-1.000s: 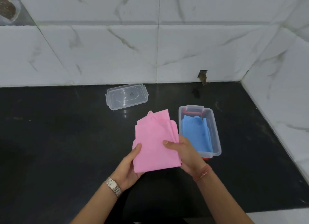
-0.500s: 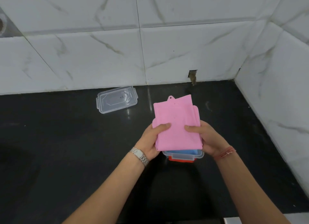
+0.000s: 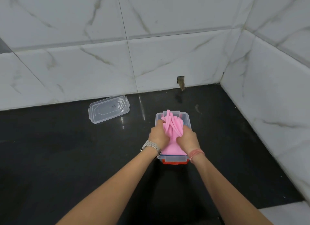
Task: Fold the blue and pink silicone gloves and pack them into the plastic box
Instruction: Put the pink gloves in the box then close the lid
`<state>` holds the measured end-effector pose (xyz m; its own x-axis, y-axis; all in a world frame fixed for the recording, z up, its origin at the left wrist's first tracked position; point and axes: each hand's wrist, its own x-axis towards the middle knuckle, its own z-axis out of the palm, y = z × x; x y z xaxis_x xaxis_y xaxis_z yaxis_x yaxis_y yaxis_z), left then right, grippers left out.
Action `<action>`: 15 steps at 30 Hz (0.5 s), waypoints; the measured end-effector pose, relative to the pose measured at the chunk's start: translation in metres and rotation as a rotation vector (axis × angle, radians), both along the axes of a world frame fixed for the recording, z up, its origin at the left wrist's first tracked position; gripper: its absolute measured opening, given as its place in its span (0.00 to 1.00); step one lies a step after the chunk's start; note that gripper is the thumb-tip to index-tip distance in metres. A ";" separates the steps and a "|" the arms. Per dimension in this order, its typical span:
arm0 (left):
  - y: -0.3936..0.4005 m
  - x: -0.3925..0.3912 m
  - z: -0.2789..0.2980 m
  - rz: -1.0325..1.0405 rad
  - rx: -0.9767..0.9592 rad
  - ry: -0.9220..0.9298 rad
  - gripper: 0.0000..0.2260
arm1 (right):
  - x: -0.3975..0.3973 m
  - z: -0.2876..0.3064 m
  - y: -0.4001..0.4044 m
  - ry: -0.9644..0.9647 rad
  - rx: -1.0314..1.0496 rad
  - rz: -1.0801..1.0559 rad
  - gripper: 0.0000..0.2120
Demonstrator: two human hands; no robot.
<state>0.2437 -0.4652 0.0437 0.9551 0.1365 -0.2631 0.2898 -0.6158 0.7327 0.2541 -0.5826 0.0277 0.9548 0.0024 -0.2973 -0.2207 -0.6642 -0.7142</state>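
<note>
A clear plastic lid [image 3: 109,109] was laid flat on the black countertop [image 3: 50,157], well to the left of the box and close to the marble-patterned tiled wall [image 3: 151,56]; it was a rounded rectangle with small tabs at its edges.

At the left side of the box, the left hand [image 3: 157,135] was seen with a metal-link watch [image 3: 150,146] worn at the wrist. Its fingers were curled closed around the left edge of the pink gloves [image 3: 172,129], and the knuckles were pressed down inside the box rim.

The box [image 3: 172,114] itself was a small transparent rectangular tub with rounded corners and a red clip [image 3: 175,162] at its near end. The pink gloves were bunched inside it, between the two hands; the soft, matte silicone was gathered into narrow ridged folds at the far end of the box and lay smooth and flat at the near end. A thin blue edge [image 3: 167,155] was visible beneath the pink at the near rim of the box; whether it belonged to the blue gloves could not be told for certain.

At the right side of the box, the right hand [image 3: 188,137] was likewise closed on the pink gloves, gripping their right edge, with a red thread band [image 3: 196,153] worn round the wrist.
</note>
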 end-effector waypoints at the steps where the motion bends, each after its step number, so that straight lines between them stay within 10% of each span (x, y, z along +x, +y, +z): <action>1: -0.003 0.001 0.000 -0.023 0.040 -0.009 0.19 | 0.000 -0.002 0.001 -0.016 -0.028 0.000 0.19; 6: -0.014 0.006 -0.009 0.020 0.064 -0.016 0.11 | -0.002 -0.008 0.014 -0.051 -0.079 -0.037 0.12; 10: -0.033 -0.003 -0.010 0.214 -0.225 0.034 0.21 | -0.006 -0.013 0.019 0.008 0.186 -0.170 0.29; 12: -0.032 -0.003 -0.015 0.095 0.012 -0.061 0.16 | -0.010 -0.007 0.021 0.010 0.180 -0.125 0.22; 15: -0.026 -0.008 -0.027 -0.172 0.459 -0.305 0.35 | -0.017 -0.006 0.017 -0.229 -0.032 0.043 0.25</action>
<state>0.2352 -0.4909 0.0165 0.9970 0.0078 0.0772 -0.0249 -0.9100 0.4139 0.2374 -0.5660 0.0215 0.9966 0.0390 -0.0730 -0.0256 -0.6928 -0.7207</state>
